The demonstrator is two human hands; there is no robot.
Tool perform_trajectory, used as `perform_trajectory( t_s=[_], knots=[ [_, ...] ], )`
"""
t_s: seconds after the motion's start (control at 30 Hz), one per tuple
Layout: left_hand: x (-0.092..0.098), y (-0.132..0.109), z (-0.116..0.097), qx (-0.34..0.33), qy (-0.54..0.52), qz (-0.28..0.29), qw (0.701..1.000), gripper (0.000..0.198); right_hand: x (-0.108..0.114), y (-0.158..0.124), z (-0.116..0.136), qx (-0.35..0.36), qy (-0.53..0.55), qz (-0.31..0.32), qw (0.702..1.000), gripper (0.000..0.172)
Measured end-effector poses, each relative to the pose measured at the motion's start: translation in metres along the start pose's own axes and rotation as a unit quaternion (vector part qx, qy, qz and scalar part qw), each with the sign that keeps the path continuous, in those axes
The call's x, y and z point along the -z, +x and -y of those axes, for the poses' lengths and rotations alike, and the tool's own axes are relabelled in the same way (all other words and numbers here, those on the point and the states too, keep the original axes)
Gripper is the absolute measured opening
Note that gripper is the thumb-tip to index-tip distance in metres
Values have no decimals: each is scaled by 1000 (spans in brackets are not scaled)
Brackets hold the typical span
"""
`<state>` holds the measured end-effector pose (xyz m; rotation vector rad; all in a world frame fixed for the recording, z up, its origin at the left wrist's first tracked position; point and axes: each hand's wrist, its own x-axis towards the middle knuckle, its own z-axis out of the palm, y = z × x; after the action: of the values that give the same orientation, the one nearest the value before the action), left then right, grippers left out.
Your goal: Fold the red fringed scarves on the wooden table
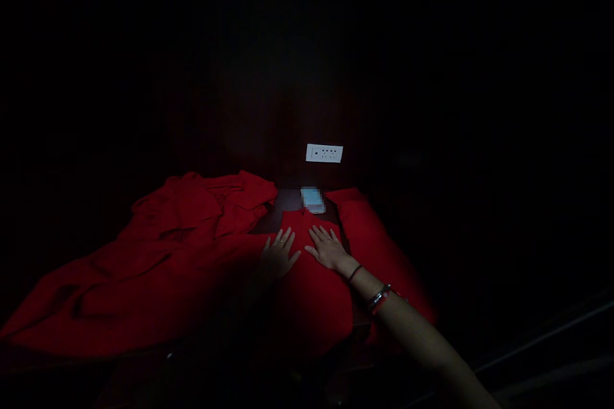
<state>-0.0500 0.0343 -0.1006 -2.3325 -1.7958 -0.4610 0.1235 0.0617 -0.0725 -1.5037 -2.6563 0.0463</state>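
Note:
The room is very dark. A large red cloth (158, 268) lies spread and bunched over a dark surface. My left hand (279, 257) rests flat on the cloth with its fingers spread; a ring shows on one finger. Right beside it, my right hand (327, 248) also lies flat on the cloth, fingers stretched out, with bracelets on the wrist. Neither hand holds anything.
A pale, blurred phone-like object (312, 199) lies just beyond my hands on the dark surface. A white wall socket plate (324, 153) sits on the wall behind it. More red fabric (369, 230) lies to the right. Everything else is in darkness.

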Motion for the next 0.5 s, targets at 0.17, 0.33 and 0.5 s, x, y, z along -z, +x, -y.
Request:
perform_trajectory(
  t_s=[0.17,0.33,0.5],
  knots=[
    [3,-5,0,11,-16,40,999,51,-1,-10,-6,-44,9,30,999,67],
    [16,-11,-1,32,-13,46,998,53,13,-10,0,-66,8,78,995,69],
    [40,-36,27,110,60,-35,991,52,15,-21,22,13,15,9,1000,67]
  ],
)
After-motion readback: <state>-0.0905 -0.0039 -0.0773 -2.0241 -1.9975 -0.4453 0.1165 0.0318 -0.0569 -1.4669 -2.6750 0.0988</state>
